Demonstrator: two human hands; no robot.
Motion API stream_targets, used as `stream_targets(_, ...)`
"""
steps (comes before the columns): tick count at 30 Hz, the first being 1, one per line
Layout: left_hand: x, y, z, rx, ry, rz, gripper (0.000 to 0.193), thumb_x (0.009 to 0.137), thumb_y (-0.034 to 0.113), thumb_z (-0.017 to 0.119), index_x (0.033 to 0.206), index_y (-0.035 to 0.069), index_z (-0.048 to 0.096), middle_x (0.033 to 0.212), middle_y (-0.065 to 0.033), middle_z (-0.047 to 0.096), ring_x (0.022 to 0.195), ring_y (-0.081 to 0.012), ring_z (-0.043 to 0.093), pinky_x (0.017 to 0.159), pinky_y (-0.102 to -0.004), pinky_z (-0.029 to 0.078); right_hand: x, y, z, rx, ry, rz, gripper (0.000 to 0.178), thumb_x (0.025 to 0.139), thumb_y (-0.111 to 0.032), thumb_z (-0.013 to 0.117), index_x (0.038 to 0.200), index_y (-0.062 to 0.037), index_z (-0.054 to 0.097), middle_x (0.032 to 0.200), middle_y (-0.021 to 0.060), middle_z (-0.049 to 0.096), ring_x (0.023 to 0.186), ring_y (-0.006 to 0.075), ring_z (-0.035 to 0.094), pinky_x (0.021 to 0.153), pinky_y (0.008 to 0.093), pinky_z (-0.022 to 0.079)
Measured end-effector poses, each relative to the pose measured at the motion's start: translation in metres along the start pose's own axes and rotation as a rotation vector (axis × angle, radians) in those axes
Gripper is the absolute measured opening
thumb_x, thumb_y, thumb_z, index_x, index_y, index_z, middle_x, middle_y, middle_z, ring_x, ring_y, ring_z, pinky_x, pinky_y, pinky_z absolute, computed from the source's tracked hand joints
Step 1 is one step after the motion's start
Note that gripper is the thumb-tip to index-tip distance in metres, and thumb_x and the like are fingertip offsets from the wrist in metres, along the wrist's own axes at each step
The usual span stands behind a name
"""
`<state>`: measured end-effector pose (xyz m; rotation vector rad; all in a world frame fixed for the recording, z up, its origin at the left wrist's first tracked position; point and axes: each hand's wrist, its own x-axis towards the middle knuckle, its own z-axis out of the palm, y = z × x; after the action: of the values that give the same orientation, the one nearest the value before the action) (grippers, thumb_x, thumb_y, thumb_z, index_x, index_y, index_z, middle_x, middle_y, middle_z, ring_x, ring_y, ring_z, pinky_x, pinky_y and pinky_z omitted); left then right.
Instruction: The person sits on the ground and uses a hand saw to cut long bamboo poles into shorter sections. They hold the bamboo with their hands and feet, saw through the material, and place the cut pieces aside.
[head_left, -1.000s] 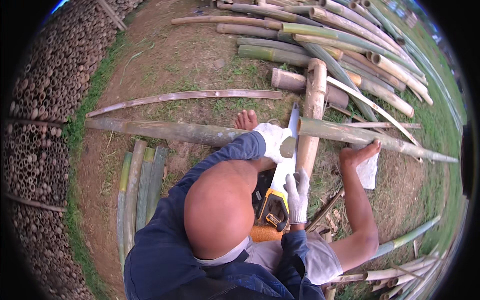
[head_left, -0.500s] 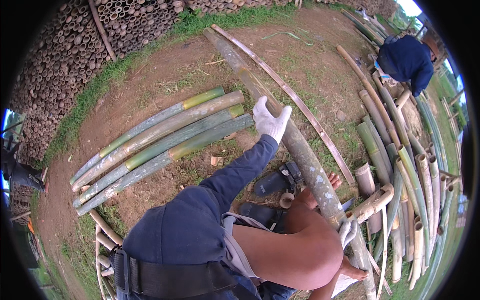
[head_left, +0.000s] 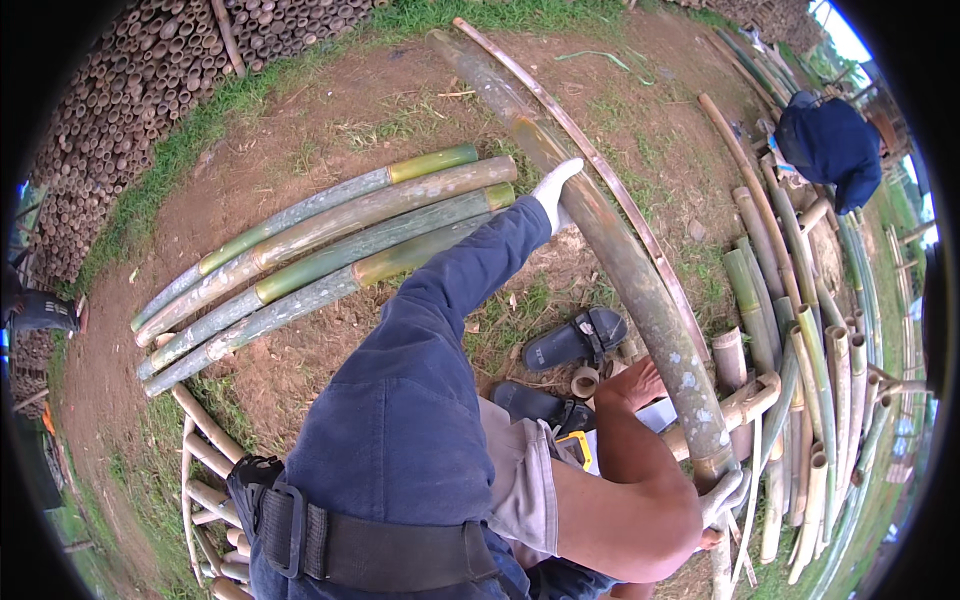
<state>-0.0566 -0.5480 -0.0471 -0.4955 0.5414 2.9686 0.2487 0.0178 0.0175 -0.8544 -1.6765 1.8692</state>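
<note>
A long, thick bamboo pole (head_left: 650,305), mottled with pale patches, slants from far centre to near right. My left hand (head_left: 557,192), in a white glove, grips it near mid-length, with the fingers partly hidden by the pole. Near the pole's close end, my right hand (head_left: 724,493), in a pale glove, is wrapped around the bamboo, partly behind my bare knee (head_left: 650,520). Under the pole lies a flat grey-white blade (head_left: 655,415). A yellow-and-black handle (head_left: 575,448) shows beside my leg; whether it joins the blade is hidden.
Several bamboo lengths (head_left: 330,240) lie to the left, and more poles (head_left: 810,400) crowd the right. A split bamboo strip (head_left: 610,185) runs beside the pole. Black sandals (head_left: 560,345) sit near a bamboo ring (head_left: 584,380). Another person (head_left: 830,145) bends at far right; stacked bamboo (head_left: 130,120) stands behind.
The pole has shifted right, closer to the split strip. My left hand has turned on it. My right hand has moved nearer me. The yellow-and-black handle has come into view.
</note>
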Motion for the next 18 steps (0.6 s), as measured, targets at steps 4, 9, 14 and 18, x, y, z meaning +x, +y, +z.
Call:
stream_targets(4, -0.065, -0.013, -0.003, 0.051, -0.066, 0.092, 0.045, 0.103, 0.035, 0.085, 0.136, 0.013, 0.064, 0.127, -0.0115, 0.072, 0.123, -0.0336, 0.071, 0.112, -0.0579, 0.058, -0.019, -0.033, -0.012, -0.027, -0.001, -0.031, 0.07, 0.112, -0.049, 0.07, 0.163, -0.0043, 0.052, 0.157, 0.0164, 0.059, 0.144, 0.0291, 0.059, 0.121, 0.0459, 0.05)
stream_targets(9, -0.177, 0.014, -0.038, 0.062, -0.042, 0.08, 0.051, 0.106, 0.043, 0.081, 0.143, 0.013, 0.062, 0.137, -0.0135, 0.07, 0.128, -0.0324, 0.071, 0.112, -0.0551, 0.058, -0.016, -0.065, 0.018, -0.066, -0.101, -0.067, 0.072, 0.112, -0.05, 0.071, 0.165, -0.004, 0.051, 0.158, 0.0168, 0.059, 0.146, 0.0293, 0.058, 0.123, 0.0472, 0.048)
stream_targets(14, -0.282, 0.068, -0.093, 0.032, 0.119, 0.26, 0.055, 0.107, 0.045, 0.08, 0.146, 0.013, 0.059, 0.143, -0.0145, 0.068, 0.133, -0.0322, 0.069, 0.116, -0.0542, 0.056, 0.033, -0.07, 0.133, -0.3, -0.428, -0.027, 0.07, 0.11, -0.052, 0.073, 0.159, -0.0053, 0.056, 0.159, 0.0167, 0.055, 0.147, 0.0294, 0.054, 0.118, 0.0475, 0.052)
stream_targets(18, -0.355, 0.104, -0.139, -0.023, 0.285, 0.412, 0.064, 0.106, 0.048, 0.08, 0.152, 0.012, 0.056, 0.15, -0.0143, 0.065, 0.142, -0.0315, 0.063, 0.124, -0.0513, 0.05, 0.037, -0.064, 0.273, -0.534, -0.73, -0.077, 0.057, 0.112, -0.055, 0.068, 0.149, -0.0128, 0.061, 0.146, 0.0097, 0.059, 0.132, 0.0243, 0.06, 0.102, 0.0409, 0.059)
